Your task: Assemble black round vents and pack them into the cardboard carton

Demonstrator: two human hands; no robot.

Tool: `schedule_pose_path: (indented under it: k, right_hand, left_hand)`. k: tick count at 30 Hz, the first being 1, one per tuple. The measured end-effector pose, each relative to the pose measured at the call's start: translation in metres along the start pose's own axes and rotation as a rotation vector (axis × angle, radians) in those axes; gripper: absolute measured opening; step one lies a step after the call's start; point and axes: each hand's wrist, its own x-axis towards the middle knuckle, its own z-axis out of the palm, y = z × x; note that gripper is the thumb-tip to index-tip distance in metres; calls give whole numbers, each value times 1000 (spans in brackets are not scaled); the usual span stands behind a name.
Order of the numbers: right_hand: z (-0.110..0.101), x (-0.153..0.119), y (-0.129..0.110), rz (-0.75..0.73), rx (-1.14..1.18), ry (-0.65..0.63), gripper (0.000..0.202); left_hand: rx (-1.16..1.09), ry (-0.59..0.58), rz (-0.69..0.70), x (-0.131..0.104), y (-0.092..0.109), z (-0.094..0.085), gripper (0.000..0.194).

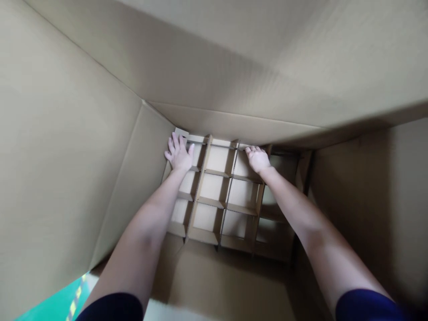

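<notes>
Deep inside a large cardboard box [234, 120] lies a cardboard divider grid [211, 202] with several square cells. My left hand [179, 152] rests with spread fingers on the grid's far left corner, beside a small pale cardboard piece [181, 132]. Toward the far right part of the grid, my right hand [257, 158] has its fingers curled down over a divider strip near the far wall. Its fingertips are partly hidden, so the grip on the strip is hard to make out. Light shows on the bottom of the left and middle cells; the right ones are in shadow.
Tall box walls and flaps rise on the left [67, 133], at the far side and on the right [354, 191]. The near wall [227, 281] is below the grid. A green floor [53, 303] with a yellow-and-black striped line shows at the lower left.
</notes>
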Motion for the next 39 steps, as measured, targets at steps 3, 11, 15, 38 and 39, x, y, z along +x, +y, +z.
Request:
schedule_pose_path:
  k: [3, 11, 15, 38, 39]
  right_hand:
    - [-1, 2, -1, 17, -4, -6, 40]
    - [-7, 10, -4, 80, -11, 26, 39]
    - [-2, 5, -4, 45, -15, 44, 37]
    - [-4, -9, -21, 50, 157, 429, 47]
    - [-9, -12, -35, 10, 216, 496, 46]
  left_hand:
    - [6, 37, 57, -3, -2, 1, 69]
    - [-46, 122, 162, -22, 19, -4, 67]
    - [-71, 192, 105, -16, 7, -1, 80]
    - [-23, -164, 63, 35, -30, 4, 95]
    - [-33, -157, 62, 34, -30, 5, 94]
